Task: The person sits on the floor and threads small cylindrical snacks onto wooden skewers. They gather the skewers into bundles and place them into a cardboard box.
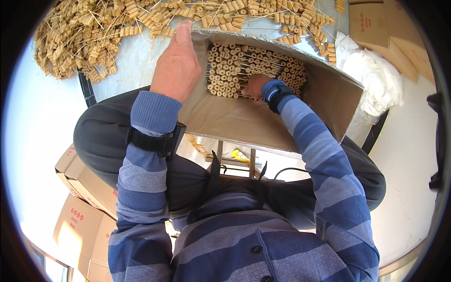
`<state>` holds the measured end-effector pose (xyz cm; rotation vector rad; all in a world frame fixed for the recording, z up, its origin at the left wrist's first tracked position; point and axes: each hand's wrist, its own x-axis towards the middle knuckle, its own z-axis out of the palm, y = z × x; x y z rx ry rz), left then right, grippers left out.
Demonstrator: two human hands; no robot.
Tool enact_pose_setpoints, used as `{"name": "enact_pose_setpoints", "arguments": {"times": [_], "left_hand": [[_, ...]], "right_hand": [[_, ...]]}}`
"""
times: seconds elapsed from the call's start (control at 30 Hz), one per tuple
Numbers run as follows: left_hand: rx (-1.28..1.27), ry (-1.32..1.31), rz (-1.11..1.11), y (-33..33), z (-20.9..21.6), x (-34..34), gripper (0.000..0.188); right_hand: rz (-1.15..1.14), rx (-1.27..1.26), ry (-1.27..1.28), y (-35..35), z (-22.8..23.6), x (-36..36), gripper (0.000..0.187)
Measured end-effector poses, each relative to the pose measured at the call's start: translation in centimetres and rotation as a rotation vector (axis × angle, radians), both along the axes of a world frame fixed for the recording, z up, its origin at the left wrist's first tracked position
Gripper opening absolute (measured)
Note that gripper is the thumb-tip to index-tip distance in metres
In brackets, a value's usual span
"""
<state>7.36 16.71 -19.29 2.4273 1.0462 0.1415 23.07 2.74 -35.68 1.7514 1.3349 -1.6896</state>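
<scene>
A long open cardboard box (221, 120) is tilted over my lap at the table's edge. My left hand (177, 63) grips its left wall, with the thumb up at the far corner. Inside, rows of beige, ring-shaped pieces on thin sticks, food skewers (224, 70) by their look, are packed at the far end. Ring ends face me on both sides, and bare sticks run across the middle. My right hand (256, 86) reaches into the box with curled fingers against the middle sticks. Its fingertips are partly hidden, so what they pinch is unclear.
A large heap of loose skewers (94, 28) covers the far side of the pale table (127, 56). White plastic bags (371, 70) bunch up at the right, before stacked cartons (369, 23). More cartons (80, 221) stand at lower left. Below the box shows a wooden frame (252, 162).
</scene>
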Motion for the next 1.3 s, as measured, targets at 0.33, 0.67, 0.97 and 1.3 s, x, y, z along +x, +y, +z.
{"name": "enact_pose_setpoints", "arguments": {"times": [0.33, 0.67, 0.97, 1.3], "left_hand": [[-0.036, 0.016, 0.042, -0.3, 0.4, 0.2, 0.043], [-0.022, 0.022, 0.053, -0.3, 0.2, 0.5, 0.045], [-0.024, 0.017, 0.022, -0.1, 0.3, 0.5, 0.047], [-0.080, 0.041, 0.071, -0.1, 0.1, 0.6, 0.044]], "right_hand": [[0.012, 0.134, -0.022, -2.4, -5.6, -4.0, 0.035], [0.166, 0.275, 0.176, -2.4, -7.5, -5.0, 0.025], [-0.208, 0.093, 0.072, 1.0, -2.1, 1.0, 0.046], [-0.289, 0.293, -0.008, 1.7, -3.4, -0.7, 0.051]]}}
